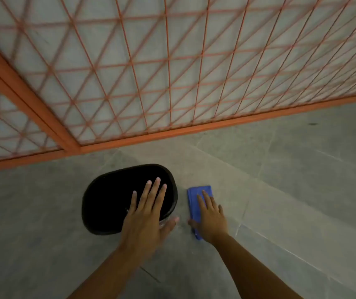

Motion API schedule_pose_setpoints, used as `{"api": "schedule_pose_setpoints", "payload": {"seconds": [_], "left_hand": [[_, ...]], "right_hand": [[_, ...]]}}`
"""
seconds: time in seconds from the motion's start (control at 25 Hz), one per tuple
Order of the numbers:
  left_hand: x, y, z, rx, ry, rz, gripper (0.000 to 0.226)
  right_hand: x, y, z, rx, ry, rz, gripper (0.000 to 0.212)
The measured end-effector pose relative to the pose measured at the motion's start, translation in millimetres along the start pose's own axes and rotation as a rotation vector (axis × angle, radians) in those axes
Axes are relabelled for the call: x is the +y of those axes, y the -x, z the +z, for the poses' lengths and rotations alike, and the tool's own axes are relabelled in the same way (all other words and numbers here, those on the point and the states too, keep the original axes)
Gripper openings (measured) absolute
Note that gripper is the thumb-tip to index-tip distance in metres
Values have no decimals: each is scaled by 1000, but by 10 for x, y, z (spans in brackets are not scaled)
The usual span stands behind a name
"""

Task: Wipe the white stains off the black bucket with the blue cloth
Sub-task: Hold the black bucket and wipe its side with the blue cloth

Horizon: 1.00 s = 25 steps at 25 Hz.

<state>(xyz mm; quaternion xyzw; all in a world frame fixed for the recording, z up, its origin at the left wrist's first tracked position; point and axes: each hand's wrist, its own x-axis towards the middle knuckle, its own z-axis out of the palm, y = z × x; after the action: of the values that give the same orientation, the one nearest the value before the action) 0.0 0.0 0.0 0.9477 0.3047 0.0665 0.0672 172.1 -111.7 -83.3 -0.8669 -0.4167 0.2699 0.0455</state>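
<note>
A black bucket (108, 199) stands on the grey floor, seen from above with its dark mouth open. My left hand (146, 214) hovers over its right side, fingers spread, thumb beyond the rim. To the right of the bucket lies a folded blue cloth (196, 197) flat on the floor. My right hand (210, 219) rests on the cloth's near half, fingers stretched along it and thumb at its left edge. No white stains show from this angle.
An orange metal mesh fence (172, 130) with a thick post (21, 96) runs along the floor just behind the bucket. Grey stone floor (291, 190) stretches to the right and towards me.
</note>
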Motion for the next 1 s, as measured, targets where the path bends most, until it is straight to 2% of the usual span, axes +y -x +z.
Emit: {"api": "schedule_pose_setpoints", "payload": {"seconds": [0.16, 0.28, 0.32, 0.4, 0.52, 0.6, 0.72, 0.84, 0.92, 1.0], "left_hand": [[6, 56, 368, 148, -98, 62, 74], [38, 33, 391, 195, -84, 55, 75], [34, 19, 385, 259, -113, 56, 75], [49, 2, 284, 245, -143, 25, 70], [81, -8, 193, 172, -201, 66, 48], [72, -50, 124, 101, -228, 94, 41], [27, -108, 40, 38, -268, 136, 37], [-47, -184, -72, 37, -241, 118, 26], [-107, -244, -130, 78, -238, 79, 22], [-143, -294, -193, 109, -239, 27, 29]], "right_hand": [[155, -398, 547, 29, 13, 6, 85], [270, -613, 870, 88, 8, 15, 83], [304, -663, 952, 104, 5, 26, 82], [316, -721, 1048, 138, -8, 40, 69], [321, -739, 1114, 228, -73, 44, 50], [348, -742, 1059, 238, -157, 52, 55], [344, -687, 908, 365, -346, 50, 44], [306, -649, 619, 522, -804, 222, 24], [303, -625, 430, 487, -1096, 244, 29], [286, -514, 220, 386, -1496, 216, 29]]}}
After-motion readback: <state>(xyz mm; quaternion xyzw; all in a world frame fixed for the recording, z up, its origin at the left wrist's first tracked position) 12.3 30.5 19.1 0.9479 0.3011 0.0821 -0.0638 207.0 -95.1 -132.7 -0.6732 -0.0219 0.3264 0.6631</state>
